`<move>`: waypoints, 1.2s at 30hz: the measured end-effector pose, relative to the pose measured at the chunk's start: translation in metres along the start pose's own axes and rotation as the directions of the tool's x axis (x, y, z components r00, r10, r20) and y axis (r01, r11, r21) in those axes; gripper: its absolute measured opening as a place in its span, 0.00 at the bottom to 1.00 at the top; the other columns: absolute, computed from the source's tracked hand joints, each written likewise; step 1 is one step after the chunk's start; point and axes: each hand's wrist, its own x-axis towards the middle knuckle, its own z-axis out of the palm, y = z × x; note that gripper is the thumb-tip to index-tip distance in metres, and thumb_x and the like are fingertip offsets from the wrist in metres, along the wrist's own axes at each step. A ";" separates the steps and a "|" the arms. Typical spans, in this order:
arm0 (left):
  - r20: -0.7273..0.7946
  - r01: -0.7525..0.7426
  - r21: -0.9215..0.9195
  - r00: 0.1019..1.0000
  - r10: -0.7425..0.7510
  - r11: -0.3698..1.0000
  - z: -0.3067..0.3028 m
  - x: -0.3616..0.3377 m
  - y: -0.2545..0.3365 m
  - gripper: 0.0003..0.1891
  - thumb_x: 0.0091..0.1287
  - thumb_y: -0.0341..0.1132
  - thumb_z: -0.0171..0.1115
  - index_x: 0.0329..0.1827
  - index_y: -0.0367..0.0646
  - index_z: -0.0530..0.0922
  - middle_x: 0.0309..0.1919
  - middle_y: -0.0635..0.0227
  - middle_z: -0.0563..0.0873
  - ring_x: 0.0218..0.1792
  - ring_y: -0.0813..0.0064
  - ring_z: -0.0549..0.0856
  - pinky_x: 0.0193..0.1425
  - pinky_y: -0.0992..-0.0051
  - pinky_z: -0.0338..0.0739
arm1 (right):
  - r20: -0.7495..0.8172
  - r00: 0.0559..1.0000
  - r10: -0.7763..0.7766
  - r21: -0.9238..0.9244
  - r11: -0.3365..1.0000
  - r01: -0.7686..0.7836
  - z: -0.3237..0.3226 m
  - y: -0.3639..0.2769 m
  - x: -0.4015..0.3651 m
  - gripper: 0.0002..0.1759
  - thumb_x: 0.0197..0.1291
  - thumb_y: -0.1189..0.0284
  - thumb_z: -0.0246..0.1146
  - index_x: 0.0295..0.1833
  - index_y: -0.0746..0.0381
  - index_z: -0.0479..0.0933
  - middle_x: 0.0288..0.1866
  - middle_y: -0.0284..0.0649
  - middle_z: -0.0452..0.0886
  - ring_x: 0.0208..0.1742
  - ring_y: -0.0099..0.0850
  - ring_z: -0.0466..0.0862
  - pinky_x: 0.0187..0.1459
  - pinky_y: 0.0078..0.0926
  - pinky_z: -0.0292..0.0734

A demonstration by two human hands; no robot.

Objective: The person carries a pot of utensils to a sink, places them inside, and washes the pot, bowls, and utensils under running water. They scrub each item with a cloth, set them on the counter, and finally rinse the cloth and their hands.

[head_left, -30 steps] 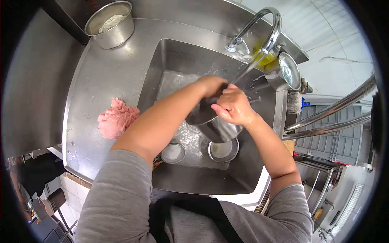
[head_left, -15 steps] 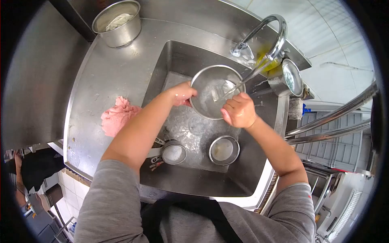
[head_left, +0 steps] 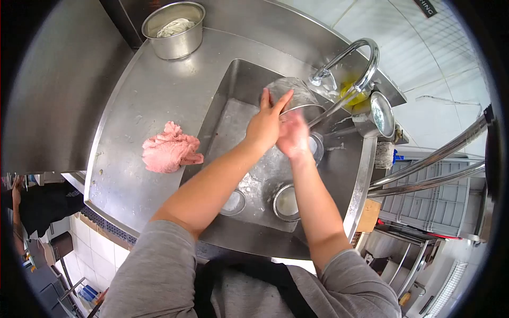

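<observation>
My left hand [head_left: 268,121] grips the side of a metal bowl [head_left: 295,91], its fingers spread over the wall. The bowl is tipped on its side under the curved faucet [head_left: 371,63], above the sink [head_left: 225,124]. Close beside it, my right hand [head_left: 293,132] is at the bowl's lower rim, blurred, so its fingers cannot be read. Below, in the sink, stand a small metal cup [head_left: 233,202] and a round metal container [head_left: 287,203], both with whitish contents. Another round metal piece [head_left: 316,147] is partly hidden behind my right wrist.
A pink cloth [head_left: 170,148] lies on the steel counter [head_left: 124,132] left of the sink. A metal pot [head_left: 177,42] stands at the back left. Right of the faucet is another metal container [head_left: 379,114]. A person's arm [head_left: 16,196] shows at far left.
The bowl has turned from upright onto its side and moved up slightly. My left hand has shifted onto its wall; my right hand has moved left and opened from a closed shape into a blur.
</observation>
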 end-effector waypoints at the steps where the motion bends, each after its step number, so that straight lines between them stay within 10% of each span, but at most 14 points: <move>1: -0.069 -0.033 0.030 0.997 0.035 0.999 0.005 -0.005 -0.008 0.35 0.62 0.27 0.50 0.71 0.76 0.59 0.72 0.42 0.50 0.50 0.42 0.80 0.37 0.60 0.82 | 0.290 0.953 -0.084 0.302 0.953 -0.008 -0.015 -0.015 -0.007 0.28 0.64 0.44 0.52 0.46 0.58 0.78 0.42 0.36 0.82 0.46 0.34 0.79 0.54 0.37 0.71; 4: -0.178 -0.229 0.181 0.949 0.261 0.956 0.038 -0.020 -0.032 0.42 0.58 0.20 0.51 0.72 0.76 0.56 0.74 0.48 0.46 0.62 0.43 0.71 0.48 0.58 0.80 | -0.340 0.927 -0.157 0.193 0.953 0.232 0.055 -0.045 -0.039 0.32 0.65 0.43 0.49 0.55 0.62 0.68 0.56 0.41 0.74 0.53 0.34 0.76 0.56 0.38 0.71; 8: 0.026 -0.497 0.498 0.827 0.561 0.710 0.057 -0.053 -0.006 0.39 0.58 0.25 0.54 0.73 0.69 0.57 0.76 0.62 0.48 0.72 0.50 0.58 0.68 0.39 0.55 | 0.194 0.976 -0.101 0.483 0.875 -0.006 -0.065 -0.034 -0.049 0.29 0.71 0.50 0.45 0.58 0.66 0.66 0.59 0.45 0.71 0.58 0.37 0.74 0.60 0.41 0.69; 10: 0.085 -0.575 0.415 0.796 0.599 0.705 0.054 -0.056 -0.001 0.37 0.58 0.34 0.59 0.74 0.58 0.58 0.75 0.64 0.54 0.74 0.57 0.54 0.72 0.38 0.42 | -0.546 0.823 -0.156 -0.144 0.985 0.091 0.003 -0.036 -0.075 0.26 0.74 0.54 0.41 0.60 0.67 0.64 0.59 0.44 0.71 0.61 0.37 0.72 0.61 0.40 0.69; 18: 0.061 -0.719 0.323 0.664 0.745 0.615 0.037 0.009 0.033 0.28 0.65 0.56 0.52 0.59 0.45 0.75 0.60 0.61 0.77 0.63 0.61 0.74 0.70 0.55 0.58 | -0.424 0.898 -0.115 -0.632 0.748 -0.202 0.004 -0.070 -0.099 0.26 0.71 0.54 0.49 0.51 0.68 0.75 0.39 0.36 0.81 0.45 0.28 0.80 0.46 0.26 0.74; 20: 0.451 -0.130 0.183 0.892 0.035 0.975 0.020 0.033 0.049 0.30 0.68 0.61 0.46 0.59 0.47 0.76 0.51 0.58 0.81 0.47 0.62 0.83 0.56 0.57 0.73 | -0.462 0.883 -0.081 -0.769 0.532 -0.354 0.039 -0.078 -0.106 0.24 0.70 0.56 0.51 0.45 0.68 0.78 0.28 0.30 0.80 0.32 0.29 0.79 0.38 0.27 0.73; 22: 0.719 0.446 -0.226 0.676 -0.160 0.866 0.038 0.068 0.018 0.32 0.68 0.64 0.43 0.58 0.48 0.77 0.40 0.59 0.83 0.31 0.67 0.82 0.39 0.63 0.79 | -0.114 0.992 0.058 -0.993 0.035 -0.116 0.061 -0.072 -0.115 0.22 0.70 0.56 0.53 0.40 0.66 0.77 0.25 0.33 0.79 0.27 0.26 0.73 0.33 0.31 0.70; 24: 0.803 0.419 -0.158 0.582 -0.131 0.894 0.023 0.090 0.009 0.31 0.62 0.62 0.55 0.58 0.48 0.78 0.37 0.63 0.83 0.30 0.69 0.81 0.35 0.68 0.80 | -0.103 0.976 0.192 -0.928 -0.371 -0.025 0.065 -0.070 -0.119 0.22 0.68 0.55 0.52 0.42 0.65 0.77 0.27 0.55 0.78 0.32 0.45 0.82 0.38 0.42 0.73; 26: 0.702 -0.017 0.216 0.698 -0.143 0.976 0.014 0.091 0.022 0.28 0.57 0.56 0.63 0.53 0.45 0.81 0.40 0.60 0.86 0.38 0.64 0.85 0.41 0.64 0.81 | -0.039 0.950 0.308 -0.712 -0.676 0.190 0.068 -0.070 -0.126 0.18 0.66 0.59 0.53 0.41 0.62 0.78 0.30 0.51 0.81 0.33 0.48 0.83 0.39 0.43 0.76; 27: 0.668 -0.458 0.483 0.743 0.023 0.746 0.019 0.089 0.034 0.19 0.57 0.46 0.65 0.45 0.42 0.84 0.44 0.56 0.86 0.45 0.59 0.85 0.48 0.62 0.80 | -0.040 0.951 0.307 -0.711 -0.677 0.189 0.063 -0.072 -0.126 0.18 0.66 0.59 0.53 0.41 0.62 0.78 0.30 0.51 0.81 0.33 0.48 0.83 0.39 0.43 0.76; 30: 0.254 -0.303 0.372 0.942 0.218 0.877 0.044 0.058 0.071 0.10 0.58 0.35 0.57 0.37 0.45 0.85 0.40 0.58 0.86 0.44 0.56 0.85 0.48 0.61 0.79 | 0.010 0.845 0.535 -0.305 -0.803 0.512 0.038 -0.086 -0.124 0.10 0.59 0.65 0.56 0.38 0.58 0.80 0.29 0.41 0.83 0.36 0.39 0.85 0.38 0.38 0.78; 32: 0.611 -0.784 0.435 0.618 0.495 0.443 0.050 0.045 0.095 0.08 0.54 0.37 0.59 0.34 0.50 0.85 0.36 0.59 0.87 0.40 0.58 0.86 0.45 0.62 0.79 | 0.072 0.733 0.676 -0.155 -0.719 0.678 0.028 -0.100 -0.111 0.09 0.56 0.67 0.56 0.37 0.55 0.80 0.31 0.38 0.84 0.35 0.35 0.85 0.38 0.33 0.79; 33: 0.687 -0.822 0.309 0.540 0.485 0.478 0.046 0.043 0.096 0.07 0.51 0.38 0.61 0.32 0.53 0.84 0.34 0.58 0.86 0.37 0.59 0.86 0.42 0.64 0.80 | 0.150 0.771 0.618 -0.115 -0.764 0.635 0.021 -0.106 -0.109 0.06 0.54 0.68 0.57 0.35 0.54 0.78 0.30 0.35 0.83 0.36 0.33 0.84 0.40 0.29 0.77; 36: 0.444 -0.723 0.360 0.689 0.573 0.590 0.029 0.063 0.067 0.06 0.51 0.37 0.61 0.31 0.54 0.85 0.33 0.57 0.86 0.35 0.59 0.86 0.41 0.65 0.80 | 0.359 0.609 0.707 0.107 -0.679 0.726 0.024 -0.128 -0.087 0.04 0.50 0.69 0.58 0.32 0.54 0.76 0.28 0.32 0.80 0.35 0.29 0.81 0.42 0.24 0.75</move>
